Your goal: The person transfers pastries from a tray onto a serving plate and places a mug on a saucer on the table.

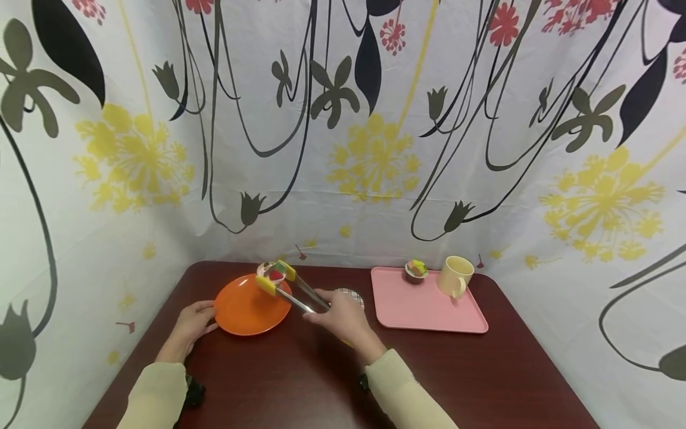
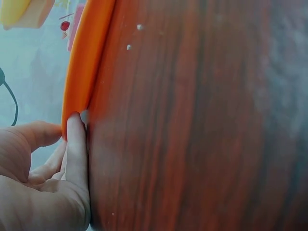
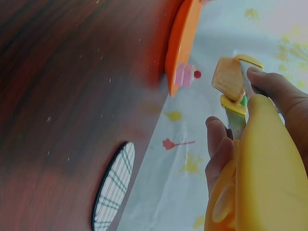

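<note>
My left hand (image 1: 191, 325) pinches the near-left rim of an orange plate (image 1: 249, 313), thumb on top and a finger under the edge, as the left wrist view shows. My right hand (image 1: 345, 319) holds metal tongs (image 1: 302, 295) with yellow tips and a yellow handle (image 3: 269, 168). Between the tong tips is a small tan cup-shaped food piece (image 3: 228, 79) with a bit of green, raised over the plate's far side. On the plate's far edge stands a pink-and-white cake slice (image 3: 184, 75) with a red cherry; in the head view the tongs partly cover that area.
A pink tray (image 1: 429, 316) lies at the right, bearing a small cupcake (image 1: 415, 271) and a cream mug (image 1: 455, 277). Behind my right hand lies a round checked coaster (image 3: 113, 190) with a dark edge. Flower-patterned cloth (image 1: 321, 179) hangs behind the dark wooden table (image 1: 268, 381).
</note>
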Motion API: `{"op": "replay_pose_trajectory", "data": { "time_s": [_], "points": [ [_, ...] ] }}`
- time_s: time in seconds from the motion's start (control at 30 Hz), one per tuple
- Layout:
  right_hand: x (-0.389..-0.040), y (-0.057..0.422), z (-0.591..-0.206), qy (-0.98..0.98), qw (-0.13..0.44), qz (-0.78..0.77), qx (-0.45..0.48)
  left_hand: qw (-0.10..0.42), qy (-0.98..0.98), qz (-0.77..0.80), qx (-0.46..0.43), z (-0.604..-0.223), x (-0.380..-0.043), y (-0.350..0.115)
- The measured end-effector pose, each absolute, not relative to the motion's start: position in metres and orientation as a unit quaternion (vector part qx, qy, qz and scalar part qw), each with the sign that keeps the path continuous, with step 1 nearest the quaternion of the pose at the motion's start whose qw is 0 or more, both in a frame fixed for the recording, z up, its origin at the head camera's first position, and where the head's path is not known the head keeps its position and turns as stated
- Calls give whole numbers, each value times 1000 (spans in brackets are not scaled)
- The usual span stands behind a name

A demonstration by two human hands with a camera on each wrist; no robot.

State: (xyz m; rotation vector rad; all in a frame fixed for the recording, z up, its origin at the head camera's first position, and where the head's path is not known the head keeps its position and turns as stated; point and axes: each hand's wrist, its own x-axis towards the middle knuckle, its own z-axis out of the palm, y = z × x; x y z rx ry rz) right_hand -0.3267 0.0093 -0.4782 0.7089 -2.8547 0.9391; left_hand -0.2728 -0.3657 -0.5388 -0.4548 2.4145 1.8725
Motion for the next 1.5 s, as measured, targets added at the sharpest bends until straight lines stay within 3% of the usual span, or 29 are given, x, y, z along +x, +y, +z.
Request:
{"op": "replay_pose_trajectory", "data": {
  "time_s": [1.0,1.5],
  "points": [
    [-327,-53,-493,-912,-52,326,242,24,777,609,-157,-537,-273,-365],
    [-329,-67,-505,-922,-58,301,236,28,775,608,-170,-534,-274,-362]
  ]
}}
